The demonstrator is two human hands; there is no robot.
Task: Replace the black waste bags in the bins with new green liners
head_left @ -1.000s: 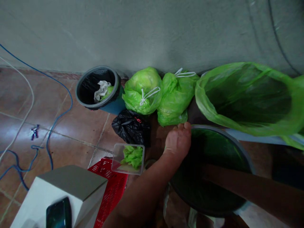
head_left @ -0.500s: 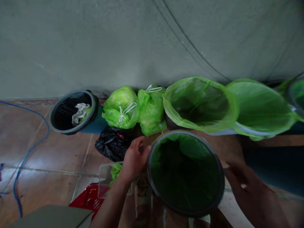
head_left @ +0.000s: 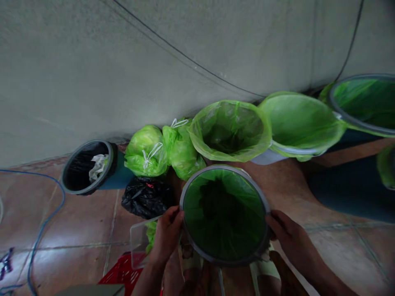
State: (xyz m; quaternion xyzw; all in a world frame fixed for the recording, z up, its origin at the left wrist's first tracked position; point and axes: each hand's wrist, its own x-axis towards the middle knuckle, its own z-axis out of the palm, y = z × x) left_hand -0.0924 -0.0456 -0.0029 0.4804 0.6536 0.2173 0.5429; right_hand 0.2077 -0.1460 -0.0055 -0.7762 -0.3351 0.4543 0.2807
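Left hand [head_left: 168, 234] pinching near edge of grey-rimmed bin [head_left: 222, 260], right hand [head_left: 286, 230] pinching opposite edge; bin sitting between hands, green liner [head_left: 247, 242] covering inside. Clear box [head_left: 135, 248] resting just beside left hand, black bag [head_left: 146, 200] lying beyond, tied green bags [head_left: 145, 142] leaning farther off.

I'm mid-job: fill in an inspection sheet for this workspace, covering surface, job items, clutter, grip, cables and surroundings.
Surface: tiled floor, reddish-brown, pale joints.
Job items: round bin, grey-rimmed, green-lined; inside too dark to read.
Clutter: two tied green bags, black bag, clear tub with green material, red perforated item.
Grip: left hand and right hand hold the bin at opposite sides.
Cables: blue cable on the floor at left; dark cable along the wall.
Surroundings: grey wall; near its foot, black-lined bin with crumpled white material at left, green-lined bins at right.
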